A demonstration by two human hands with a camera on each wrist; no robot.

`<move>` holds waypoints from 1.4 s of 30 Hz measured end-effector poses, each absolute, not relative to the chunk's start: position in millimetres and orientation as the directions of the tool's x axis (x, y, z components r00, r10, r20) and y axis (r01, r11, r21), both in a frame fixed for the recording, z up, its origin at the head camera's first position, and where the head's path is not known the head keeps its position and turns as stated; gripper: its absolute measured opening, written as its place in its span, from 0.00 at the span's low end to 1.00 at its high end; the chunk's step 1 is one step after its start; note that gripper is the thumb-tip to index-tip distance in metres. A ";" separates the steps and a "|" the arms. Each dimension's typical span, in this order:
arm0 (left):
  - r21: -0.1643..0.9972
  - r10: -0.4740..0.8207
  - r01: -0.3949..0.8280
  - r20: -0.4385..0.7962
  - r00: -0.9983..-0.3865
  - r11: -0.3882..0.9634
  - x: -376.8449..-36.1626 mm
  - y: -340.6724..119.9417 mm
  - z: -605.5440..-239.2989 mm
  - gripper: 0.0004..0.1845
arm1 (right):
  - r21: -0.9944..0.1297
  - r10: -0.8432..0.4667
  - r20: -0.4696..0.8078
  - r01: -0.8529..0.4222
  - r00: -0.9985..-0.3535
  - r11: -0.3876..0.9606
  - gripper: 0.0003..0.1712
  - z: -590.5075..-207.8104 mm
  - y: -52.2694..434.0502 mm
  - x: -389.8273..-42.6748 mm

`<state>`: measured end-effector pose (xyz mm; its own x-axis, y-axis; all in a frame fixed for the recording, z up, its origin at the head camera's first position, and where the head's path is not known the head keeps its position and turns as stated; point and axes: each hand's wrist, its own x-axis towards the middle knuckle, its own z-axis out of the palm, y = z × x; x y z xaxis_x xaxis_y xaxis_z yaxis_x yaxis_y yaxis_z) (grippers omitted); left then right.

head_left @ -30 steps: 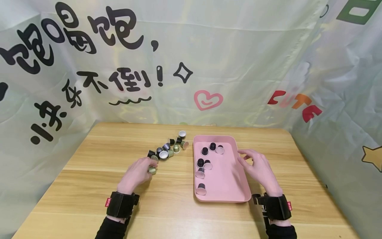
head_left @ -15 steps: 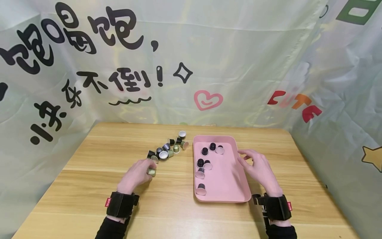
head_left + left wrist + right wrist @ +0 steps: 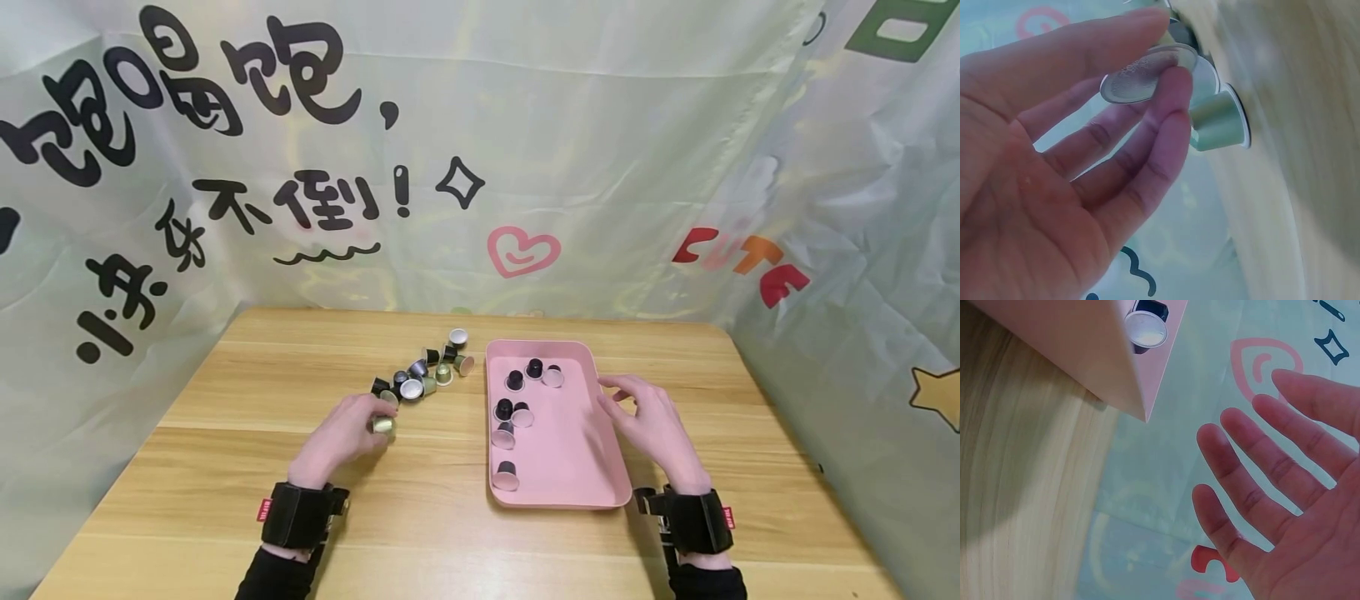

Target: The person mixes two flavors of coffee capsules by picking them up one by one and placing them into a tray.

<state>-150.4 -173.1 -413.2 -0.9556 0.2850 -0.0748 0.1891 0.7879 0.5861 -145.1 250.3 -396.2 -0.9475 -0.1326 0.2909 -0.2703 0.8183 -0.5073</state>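
My left hand [image 3: 347, 433] is low over the left part of the table, pinching a light green coffee capsule [image 3: 383, 425] between thumb and fingertips. In the left wrist view its silver foil lid [image 3: 1141, 76] shows between the fingers, and another green capsule [image 3: 1217, 123] stands lid down behind them. Several capsules [image 3: 411, 389] in black, purple, green and silver lie in a loose row just beyond this hand. At the right rim of the pink tray [image 3: 573, 475], my right hand [image 3: 648, 421] hovers with fingers spread and relaxed, holding nothing.
Several black capsules [image 3: 504, 408] are inside the tray, along its left side and far end. The wooden table [image 3: 420, 533] ends at a printed cloth backdrop [image 3: 600, 150] behind and on both sides.
The capsule between the left fingers has turned slightly, and the left hand and wrist have shifted a little. The right hand and the tray stay where they were.
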 end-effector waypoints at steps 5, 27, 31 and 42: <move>0.587 0.324 0.248 -0.027 -0.946 0.771 -150.2 -173.3 -409.6 0.22 | -0.509 -0.131 0.285 -0.266 -0.949 0.818 0.18 -396.0 249.9 -144.5; 0.712 0.268 0.349 0.229 -0.936 0.609 -155.5 -144.2 -405.0 0.20 | -0.500 -0.133 0.303 -0.276 -0.944 0.821 0.17 -394.1 249.0 -145.0; 0.765 0.252 0.326 0.218 -0.943 0.555 -159.0 -132.3 -403.9 0.19 | -0.497 -0.134 0.305 -0.278 -0.943 0.822 0.18 -394.4 249.3 -145.1; 0.814 0.240 0.359 0.276 -0.931 0.456 -172.9 -102.9 -401.8 0.19 | -0.491 -0.147 0.319 -0.296 -0.936 0.819 0.17 -394.9 247.4 -145.8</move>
<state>-172.9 -102.9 -401.8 -0.9306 0.2398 0.2765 0.3594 0.4561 0.8141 -145.8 247.4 -394.9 -0.9364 -0.1468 0.3189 -0.2958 0.8192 -0.4913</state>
